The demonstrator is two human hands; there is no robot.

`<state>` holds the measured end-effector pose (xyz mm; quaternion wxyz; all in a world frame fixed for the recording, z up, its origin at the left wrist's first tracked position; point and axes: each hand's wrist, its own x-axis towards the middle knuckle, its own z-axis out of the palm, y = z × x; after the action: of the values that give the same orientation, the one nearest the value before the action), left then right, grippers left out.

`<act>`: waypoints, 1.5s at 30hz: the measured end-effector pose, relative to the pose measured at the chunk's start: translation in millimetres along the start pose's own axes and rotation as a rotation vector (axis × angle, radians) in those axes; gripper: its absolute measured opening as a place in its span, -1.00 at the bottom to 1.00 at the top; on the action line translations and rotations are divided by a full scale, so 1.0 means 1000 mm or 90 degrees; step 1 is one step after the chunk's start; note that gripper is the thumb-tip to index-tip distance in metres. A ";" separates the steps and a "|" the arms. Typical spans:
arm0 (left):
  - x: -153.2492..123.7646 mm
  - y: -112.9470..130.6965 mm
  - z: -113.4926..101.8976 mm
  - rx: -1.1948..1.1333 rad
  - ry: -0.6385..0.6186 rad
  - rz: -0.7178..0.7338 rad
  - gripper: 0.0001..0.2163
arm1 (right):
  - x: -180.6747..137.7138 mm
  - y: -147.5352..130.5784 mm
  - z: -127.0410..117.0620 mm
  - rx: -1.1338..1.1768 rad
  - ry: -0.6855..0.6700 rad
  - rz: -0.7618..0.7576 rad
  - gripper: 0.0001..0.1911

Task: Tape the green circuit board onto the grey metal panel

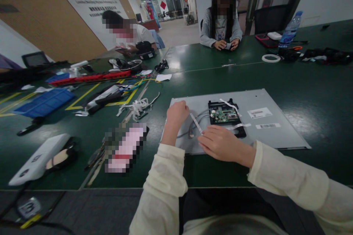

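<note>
Between my two hands a narrow white strip (pixel 196 123), like tape, is stretched at a slant. My left hand (pixel 178 115) is closed at its upper end, with the fingertips partly hidden. The fingers of my right hand (pixel 219 142) pinch its lower end. Both hands are over a flat grey metal panel (pixel 190 104) lying on the table. On the panel sits a green circuit board (pixel 226 115) in a black frame (pixel 241 130). Grey cables (pixel 203 115) run from the board towards the left. Other white strips (pixel 230 105) lie across the frame, and two white labels (pixel 259 113) are to its right.
Crumpled white strips (pixel 138 108) and a blurred phone-like object (pixel 127 148) lie left of the panel. Further left are a blue bin (pixel 45 101) and a white device (pixel 40 159). A tape roll (pixel 271 58) and bottle (pixel 291 31) stand far right. Two people sit across the table.
</note>
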<state>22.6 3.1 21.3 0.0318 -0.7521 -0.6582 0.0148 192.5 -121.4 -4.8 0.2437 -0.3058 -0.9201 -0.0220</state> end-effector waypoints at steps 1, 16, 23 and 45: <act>0.000 0.001 -0.001 -0.007 0.011 -0.007 -0.72 | 0.000 0.000 0.000 0.024 0.005 -0.023 -0.75; 0.000 0.003 -0.005 -0.045 0.087 -0.026 -0.70 | -0.002 0.001 -0.002 0.198 -0.081 -0.079 -0.54; -0.002 0.005 -0.007 -0.064 0.095 -0.012 -0.71 | -0.002 0.005 0.001 0.172 -0.080 -0.032 -0.56; -0.005 0.006 -0.005 -0.077 0.086 0.018 -0.73 | -0.028 0.136 0.016 -0.119 -0.063 0.377 -0.55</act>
<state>28.4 -2.4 25.6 0.0307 -0.7611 -0.6435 -0.0750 282.9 -23.5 -46.1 0.1651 -0.5824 -0.7957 -0.0195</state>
